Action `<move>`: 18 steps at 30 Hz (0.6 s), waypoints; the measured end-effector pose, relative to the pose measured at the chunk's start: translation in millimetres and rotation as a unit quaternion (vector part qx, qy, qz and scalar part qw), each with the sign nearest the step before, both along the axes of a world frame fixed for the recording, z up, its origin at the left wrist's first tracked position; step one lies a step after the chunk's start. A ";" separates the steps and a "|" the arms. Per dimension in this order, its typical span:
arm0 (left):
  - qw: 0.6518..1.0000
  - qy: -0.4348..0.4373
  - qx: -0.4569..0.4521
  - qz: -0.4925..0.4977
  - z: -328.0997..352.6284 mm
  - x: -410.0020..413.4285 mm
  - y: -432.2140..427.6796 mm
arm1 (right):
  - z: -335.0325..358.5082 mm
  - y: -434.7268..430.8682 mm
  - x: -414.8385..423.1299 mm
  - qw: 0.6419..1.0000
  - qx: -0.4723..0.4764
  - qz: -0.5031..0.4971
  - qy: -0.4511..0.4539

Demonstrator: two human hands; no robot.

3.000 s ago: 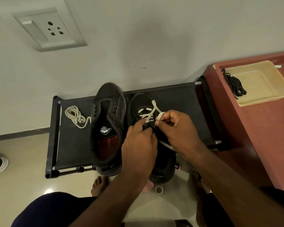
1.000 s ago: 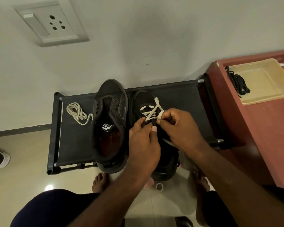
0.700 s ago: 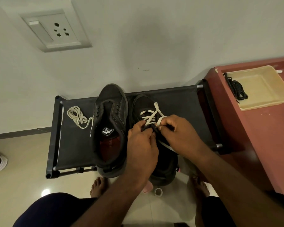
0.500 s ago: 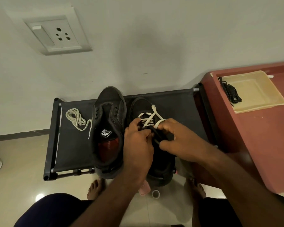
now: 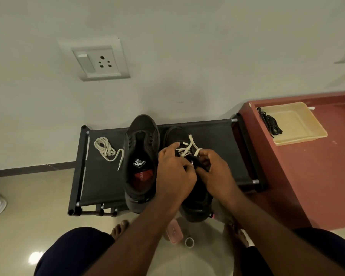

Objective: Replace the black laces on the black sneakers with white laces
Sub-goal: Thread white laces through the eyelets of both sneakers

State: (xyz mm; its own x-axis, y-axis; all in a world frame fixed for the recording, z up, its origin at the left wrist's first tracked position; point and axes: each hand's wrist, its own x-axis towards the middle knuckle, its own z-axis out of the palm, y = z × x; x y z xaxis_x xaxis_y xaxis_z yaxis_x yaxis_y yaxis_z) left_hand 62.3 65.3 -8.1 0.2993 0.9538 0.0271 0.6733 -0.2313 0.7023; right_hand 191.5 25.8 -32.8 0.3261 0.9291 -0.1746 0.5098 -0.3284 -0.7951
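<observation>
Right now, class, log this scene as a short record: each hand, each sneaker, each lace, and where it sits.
left hand: fingers curled at the eyelets of the part-laced sneaker; what they hold is hidden
right hand: holds the white lace
part-laced sneaker: on the rack, white lace crossed through its front eyelets
unlaced sneaker: beside it on the rack, no lace
spare white lace: coiled on the rack
black laces: in the tray
</observation>
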 end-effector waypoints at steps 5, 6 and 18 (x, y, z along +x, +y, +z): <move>0.963 -0.211 -0.149 0.071 16.2 -11.5 3.2 | 1.8 -0.4 -2.3 0.999 0.025 -0.001 0.022; 0.935 -0.275 -0.206 0.086 23.6 -11.3 2.0 | 1.7 -1.1 -2.8 0.999 0.024 0.002 0.021; 0.890 -0.311 -0.326 0.068 55.6 -29.6 14.8 | -12.5 5.5 0.1 0.999 0.015 0.028 -0.033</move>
State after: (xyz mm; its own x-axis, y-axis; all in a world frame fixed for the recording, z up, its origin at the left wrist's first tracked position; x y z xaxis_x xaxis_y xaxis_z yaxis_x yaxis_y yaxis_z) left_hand 32.7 80.1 47.5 0.3002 0.8535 -0.4258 0.0984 0.4164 0.9039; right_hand 191.6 31.3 -45.3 0.2841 0.9503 -0.1272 0.5780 -0.2756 -0.7681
